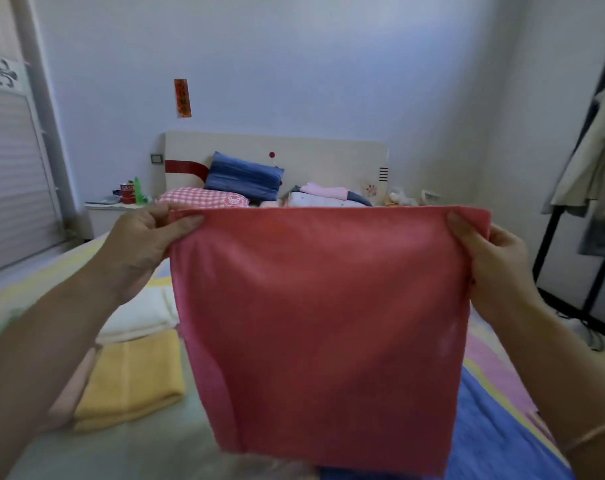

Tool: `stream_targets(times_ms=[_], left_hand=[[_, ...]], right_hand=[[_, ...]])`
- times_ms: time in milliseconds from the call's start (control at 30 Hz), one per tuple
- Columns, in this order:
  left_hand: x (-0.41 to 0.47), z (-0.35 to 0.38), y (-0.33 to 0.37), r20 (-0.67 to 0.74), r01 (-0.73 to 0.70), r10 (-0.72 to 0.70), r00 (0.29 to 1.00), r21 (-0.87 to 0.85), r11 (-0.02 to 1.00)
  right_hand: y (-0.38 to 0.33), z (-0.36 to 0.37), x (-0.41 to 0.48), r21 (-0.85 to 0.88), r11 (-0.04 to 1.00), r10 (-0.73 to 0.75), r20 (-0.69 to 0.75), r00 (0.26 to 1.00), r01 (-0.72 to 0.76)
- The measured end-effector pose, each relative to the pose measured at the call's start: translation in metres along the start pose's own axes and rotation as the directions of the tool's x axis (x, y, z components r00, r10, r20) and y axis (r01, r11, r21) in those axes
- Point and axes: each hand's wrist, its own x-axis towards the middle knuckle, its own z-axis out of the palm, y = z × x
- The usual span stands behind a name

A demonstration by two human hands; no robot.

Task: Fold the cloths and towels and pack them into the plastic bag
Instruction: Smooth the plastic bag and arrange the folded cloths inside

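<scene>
Coral-red towel (315,323), hung flat in front of you above the middle of the bed (495,427). Your left hand (148,233) pinches its upper left corner between thumb and curled fingers, and your right hand (484,251) pinches the upper right corner in the same way. The top edge runs level from hand to hand, parallel to the headboard (311,150). The rest hangs straight down, its lower edge free toward the foot of the bed. Neither hand is nearer, since each holds one corner. The coming fold probably depends on carrying one corner across to meet the other. A folded yellow towel (131,379) and a white towel (138,317) lie toward the bed's left edge, beside your left forearm. You cannot make out the plastic bag with any certainty.
</scene>
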Motion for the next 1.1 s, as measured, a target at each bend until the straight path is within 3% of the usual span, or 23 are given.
stream_targets(times_ms=[167, 367, 467, 533, 600, 667, 767, 867, 967, 1100], left_hand=[[0.028, 0.031, 0.008, 0.006, 0.028, -0.028, 1.000, 0.016, 0.999], [0.095, 0.086, -0.080, 0.028, 0.164, -0.179, 0.983, 0.276, 0.947], [0.113, 0.108, -0.152, -0.026, 0.264, -0.283, 0.959, 0.454, 0.851], [0.106, 0.117, -0.188, -0.111, 0.295, -0.293, 0.950, 0.630, 0.718], [0.080, 0.125, -0.205, -0.097, 0.218, -0.220, 0.971, 0.740, 0.637], [0.037, 0.124, -0.213, -0.008, 0.128, -0.189, 0.982, 0.764, 0.632], [-0.038, 0.100, -0.220, 0.025, 0.121, -0.232, 0.972, 0.797, 0.592], [-0.105, 0.076, -0.216, -0.043, 0.214, -0.307, 0.951, 0.809, 0.548], [-0.151, 0.067, -0.214, -0.047, 0.251, -0.352, 0.935, 0.789, 0.561], [-0.175, 0.068, -0.211, 0.075, 0.209, -0.340, 0.938, 0.661, 0.721]], right_hand=[[-0.010, -0.016, 0.035, -0.016, 1.000, -0.023, -0.034, 0.999, 0.022], [0.079, -0.042, 0.108, -0.217, 0.956, 0.179, -0.104, 0.978, -0.198], [0.148, -0.053, 0.133, -0.372, 0.892, 0.235, -0.109, 0.966, -0.259], [0.190, -0.061, 0.131, -0.558, 0.786, 0.281, -0.059, 0.958, -0.265], [0.223, -0.068, 0.111, -0.779, 0.600, 0.328, 0.034, 0.944, -0.181], [0.245, -0.076, 0.076, -0.878, 0.475, 0.362, 0.135, 0.923, -0.058], [0.256, -0.088, 0.008, -0.885, 0.463, 0.330, 0.234, 0.914, 0.060], [0.251, -0.101, -0.054, -0.895, 0.435, 0.195, 0.200, 0.960, 0.098], [0.238, -0.113, -0.097, -0.917, 0.399, 0.138, 0.071, 0.988, 0.010], [0.213, -0.121, -0.133, -0.906, 0.395, 0.076, -0.130, 0.989, -0.150]])
